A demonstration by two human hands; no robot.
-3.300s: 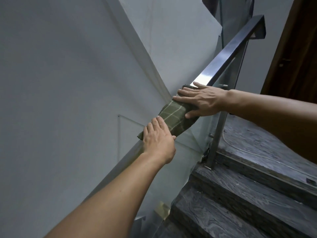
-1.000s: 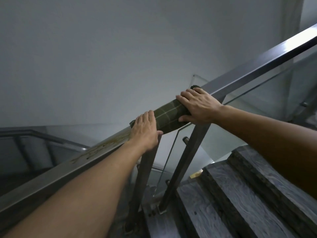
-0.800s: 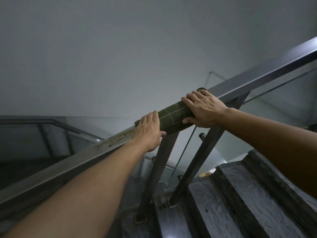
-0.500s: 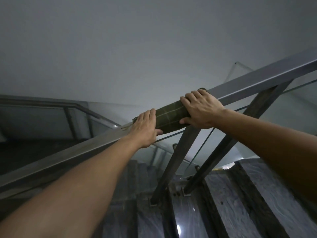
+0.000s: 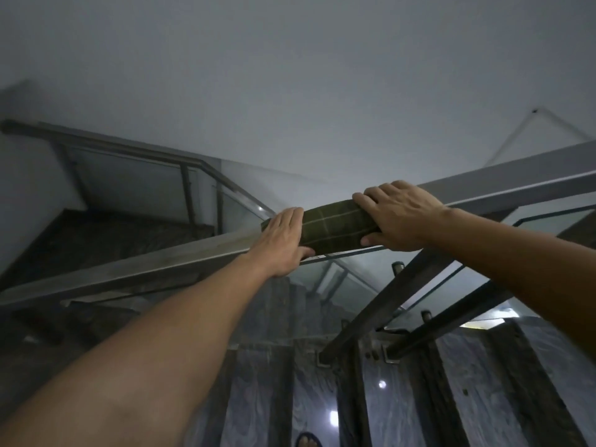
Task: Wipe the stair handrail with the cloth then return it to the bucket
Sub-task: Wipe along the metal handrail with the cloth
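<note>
A green checked cloth is wrapped over the steel handrail, which slopes down to the left. My left hand grips the cloth's lower end, fingers over the top of the rail. My right hand clamps the cloth's upper end, thumb under the rail. The upper stretch of the handrail runs up to the right. No bucket is in view.
Two slanted steel posts and glass panels stand under the rail. Dark marble steps descend below, with a foot in a sandal at the bottom edge. A lower flight with its own railing lies at the left.
Both hands have slid the cloth down the handrail, past the posts. My view has swung so that the lower flight and steps below have come into sight.
</note>
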